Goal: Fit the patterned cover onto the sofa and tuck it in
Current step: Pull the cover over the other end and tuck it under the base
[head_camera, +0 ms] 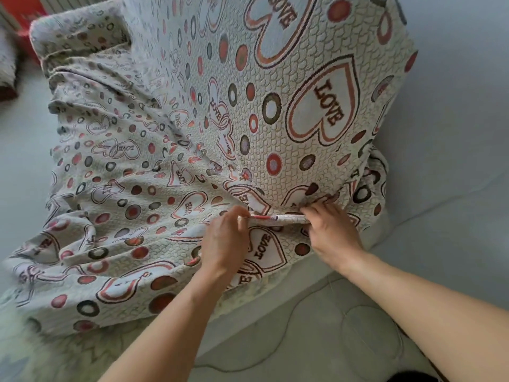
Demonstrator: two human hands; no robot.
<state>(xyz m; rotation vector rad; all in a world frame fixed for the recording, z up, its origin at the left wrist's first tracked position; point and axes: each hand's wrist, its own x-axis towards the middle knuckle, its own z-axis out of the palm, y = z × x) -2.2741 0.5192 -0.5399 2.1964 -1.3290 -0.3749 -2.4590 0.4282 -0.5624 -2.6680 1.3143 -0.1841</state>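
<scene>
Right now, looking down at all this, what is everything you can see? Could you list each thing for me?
Patterned fabric cover: one, off-white with red and brown hearts, circles and the word LOVE, draped over the sofa, wrinkled on the seat.
Rolled white stick with red marks: one, lying in the crease where seat meets backrest, held at both ends.
Pale grey floor: right and left of the sofa.
Red object: one, top left corner, too cropped to identify.
Thin cord: one, pale, looping on the floor at the bottom.
Left hand: pinches the stick's left end.
Right hand: grips the stick's right end, fingers pressing toward the crease.
</scene>
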